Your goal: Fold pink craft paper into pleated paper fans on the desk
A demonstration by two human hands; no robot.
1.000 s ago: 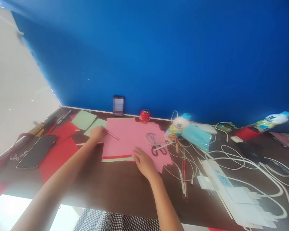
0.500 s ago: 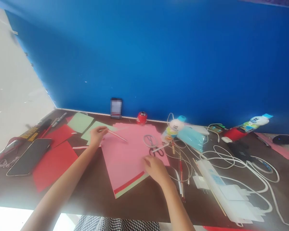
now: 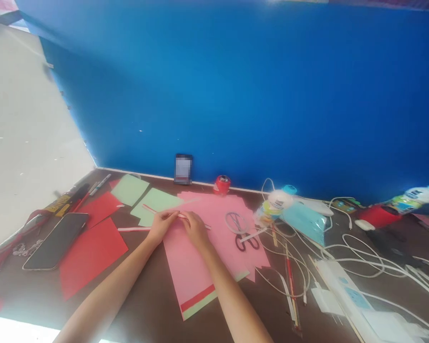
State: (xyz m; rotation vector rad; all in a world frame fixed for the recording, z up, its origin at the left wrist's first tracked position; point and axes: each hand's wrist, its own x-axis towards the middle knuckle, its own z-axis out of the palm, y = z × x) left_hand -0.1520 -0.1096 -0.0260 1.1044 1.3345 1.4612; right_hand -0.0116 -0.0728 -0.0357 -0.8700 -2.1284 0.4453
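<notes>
Both hands meet over the far left part of a stack of pink paper (image 3: pixel 177 276), which has red and green edges showing at the near side. Pinched between the fingers of my left hand (image 3: pixel 163 224) and my right hand (image 3: pixel 196 228) is a thin red-and-white strip (image 3: pixel 149 208); its ends stick out on either side. I cannot tell whether it is flat or rolled. Another red-and-white strip (image 3: pixel 134 229) lies by my left wrist. Right of my right hand, dark-handled scissors (image 3: pixel 248 242) and a roll of clear tape (image 3: pixel 236 223) rest on the pink paper.
Red sheets (image 3: pixel 93 252), green sheets (image 3: pixel 130 189) and a phone (image 3: pixel 55 240) lie at the left. A red round container (image 3: pixel 222 184) stands by the blue wall (image 3: pixel 218 95). Rightward are a glue bottle (image 3: pixel 275 205), a tissue pack (image 3: pixel 303 219), tangled cables and a power strip (image 3: pixel 346 290).
My right hand has moved left and away from me, from the paper's near right side to the strip, joining my left hand there. The view has shifted, so the desk appears farther right and lower.
</notes>
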